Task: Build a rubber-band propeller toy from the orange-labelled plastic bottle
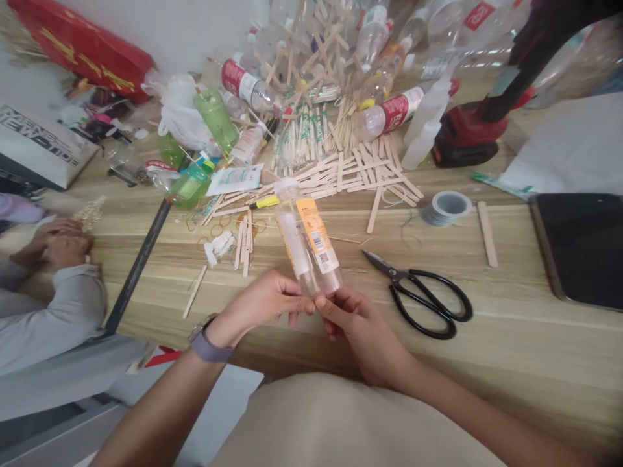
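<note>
A clear plastic bottle (310,259) with an orange and white label lies tilted in front of me, its cap end pointing away. My left hand (280,298) pinches the near end of it from the left, thumb and fingertips against the base. From the right, my right hand (353,321) grips the same end with thumb and curled fingers. The two thumbs almost meet at the bottle's base. Black-handled scissors (421,292) rest on the table to the right of my right hand. Just left of the bottle lie a few craft sticks (243,243).
A large heap of craft sticks (335,172) and plastic bottles (396,111) fills the back. A roll of tape (448,207), a dark tablet-like slab (581,250) and a red-and-black power tool (467,133) stand at right. Another person's hands (65,241) are at far left.
</note>
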Available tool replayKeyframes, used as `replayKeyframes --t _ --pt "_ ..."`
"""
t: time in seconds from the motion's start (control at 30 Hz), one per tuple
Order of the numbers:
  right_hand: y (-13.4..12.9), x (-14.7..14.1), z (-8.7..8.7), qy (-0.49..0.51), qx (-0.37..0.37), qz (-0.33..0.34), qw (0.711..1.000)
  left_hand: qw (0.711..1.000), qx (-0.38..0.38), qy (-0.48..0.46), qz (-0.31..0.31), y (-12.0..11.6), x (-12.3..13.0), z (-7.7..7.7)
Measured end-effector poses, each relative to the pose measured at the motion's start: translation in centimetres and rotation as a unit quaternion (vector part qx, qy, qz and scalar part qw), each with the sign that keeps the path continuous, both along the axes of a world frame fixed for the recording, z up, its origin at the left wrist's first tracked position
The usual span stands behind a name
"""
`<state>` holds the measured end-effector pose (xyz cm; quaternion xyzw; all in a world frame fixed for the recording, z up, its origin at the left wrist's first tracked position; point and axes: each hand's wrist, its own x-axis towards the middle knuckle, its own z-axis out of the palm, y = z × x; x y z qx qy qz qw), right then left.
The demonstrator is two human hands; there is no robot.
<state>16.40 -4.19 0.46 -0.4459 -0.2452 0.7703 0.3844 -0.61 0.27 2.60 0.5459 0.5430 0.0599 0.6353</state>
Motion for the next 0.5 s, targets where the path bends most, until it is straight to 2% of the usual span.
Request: replayKeyframes --t 0.1,0.2,0.37,0.5 --pt "0.3 0.2 0.2 -0.005 -0.01 0.004 1.0 0.992 0.039 -0.032 0.112 -1.1 0.7 -0.9" --pt "0.5 0.3 0.4 0.001 -0.033 0.004 0.999 0.982 0.072 -0.021 0.172 -2.2 1.6 -1.4" --pt "0.7 0.3 0.4 0.022 -0.08 -0.016 0.996 0.964 0.131 0.007 0.231 -3.5 2.6 -1.6" --pt "1.0 0.3 0.3 0.023 -0.106 -0.022 0.994 0.95 0.214 0.075 0.216 -3.8 3.1 -1.8"
